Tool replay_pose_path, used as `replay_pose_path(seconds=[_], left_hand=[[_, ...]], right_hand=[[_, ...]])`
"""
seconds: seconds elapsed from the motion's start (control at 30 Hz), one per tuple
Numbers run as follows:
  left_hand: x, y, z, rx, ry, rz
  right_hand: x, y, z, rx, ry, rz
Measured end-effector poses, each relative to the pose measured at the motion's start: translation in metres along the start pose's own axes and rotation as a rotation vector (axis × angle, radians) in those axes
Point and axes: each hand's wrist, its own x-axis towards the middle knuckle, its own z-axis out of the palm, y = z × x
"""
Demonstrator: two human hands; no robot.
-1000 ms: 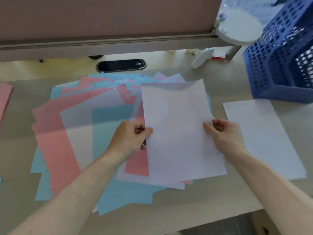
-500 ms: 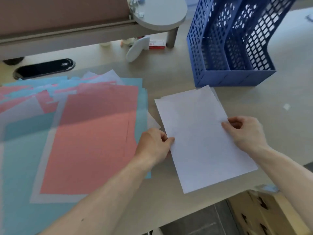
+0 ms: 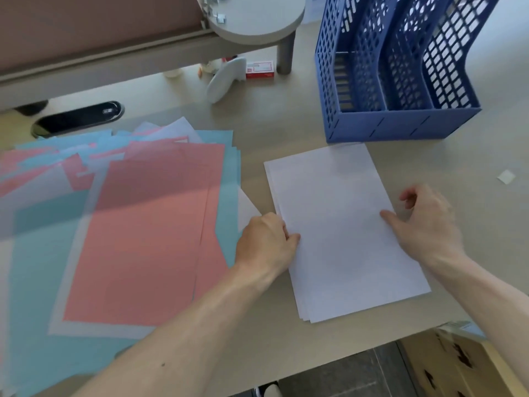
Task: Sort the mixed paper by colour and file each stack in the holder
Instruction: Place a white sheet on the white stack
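Fingers (image 3: 286, 230) of left hand (image 3: 264, 246) tucked from sight beside white stack (image 3: 343, 245)

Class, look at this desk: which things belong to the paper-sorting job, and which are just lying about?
Belongs to the job: white stack; mixed pile of pink, blue and white sheets; blue holder; left hand; right hand.

Just lying about: small red box; white curved object; paper scrap.

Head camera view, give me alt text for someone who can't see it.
Two hands hold a white stack on a desk: left hand gripping its left edge, right hand with its thumb resting on its right edge. A mixed pile of pink, blue and white sheets lies left of it, a blue holder behind.
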Motion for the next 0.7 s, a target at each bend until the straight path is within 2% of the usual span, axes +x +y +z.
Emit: replay_pose_path(seconds=[0.07,0.17,0.23,0.3,0.4,0.5,0.57,0.7], left_hand=[[-0.002,-0.002,-0.012,0.032,0.049,0.008],[-0.003,-0.029,-0.046,0.046,0.172,0.011],[0.000,-0.066,-0.075,0.060,0.256,-0.016],[0.001,-0.111,-0.108,0.047,0.329,-0.088],[-0.005,-0.169,-0.151,0.024,0.388,-0.287],[-0.016,-0.204,-0.174,-0.109,0.324,-0.541],[-0.021,-0.221,-0.175,-0.149,0.292,-0.591],[-0.022,-0.237,-0.171,-0.153,0.309,-0.582]], right_hand=[[-0.005,-0.014,0.000,-0.022,0.027,-0.116],[-0.026,-0.064,0.009,0.069,0.007,-0.338],[-0.045,-0.106,0.026,0.128,-0.096,-0.454],[-0.067,-0.149,0.051,0.228,-0.239,-0.490],[-0.102,-0.210,0.084,0.412,-0.423,-0.398],[-0.126,-0.252,0.106,0.557,-0.552,-0.179],[-0.136,-0.265,0.120,0.563,-0.581,-0.095],[-0.148,-0.272,0.139,0.469,-0.528,-0.095]])
